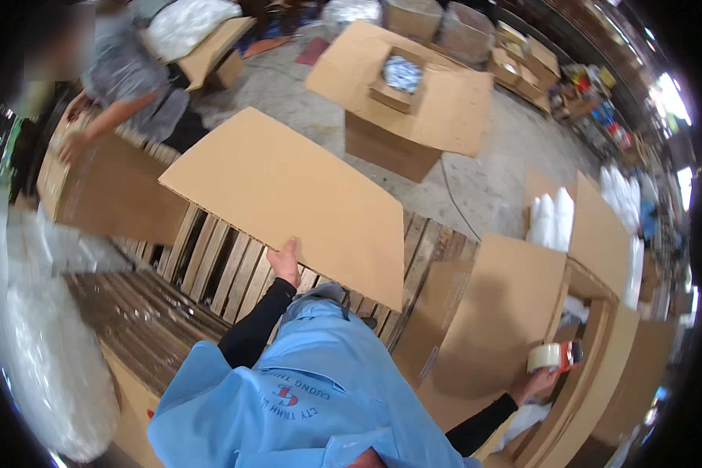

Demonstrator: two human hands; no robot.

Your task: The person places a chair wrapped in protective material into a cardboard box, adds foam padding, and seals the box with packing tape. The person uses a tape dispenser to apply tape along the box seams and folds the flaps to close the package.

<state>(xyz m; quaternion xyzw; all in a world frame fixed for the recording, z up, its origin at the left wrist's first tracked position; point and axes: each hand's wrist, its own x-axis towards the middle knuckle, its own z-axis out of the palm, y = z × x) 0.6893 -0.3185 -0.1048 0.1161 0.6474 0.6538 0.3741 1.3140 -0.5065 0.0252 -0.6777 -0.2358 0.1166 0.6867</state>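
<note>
My left hand (286,264) grips the near edge of a large flat cardboard sheet (288,187), its thumb on top and its other fingers hidden underneath. The sheet is held out over a slatted wooden pallet (230,261). Out to the right, my right hand (532,386) is closed around a red tape dispenser (571,355) carrying a wide pale roll of tape (544,358). The dispenser is above an open cardboard box (600,343), whose wide flap (491,304) folds out toward the pallet.
At the far left, another person (129,78) has both hands on a cardboard box (121,187). Flattened cardboard (132,320) is stacked at near left, beside a plastic-wrapped bundle (58,374). Ahead, a small box (402,78) sits on a larger carton (390,144). White wrapped rolls (552,218) stand at right.
</note>
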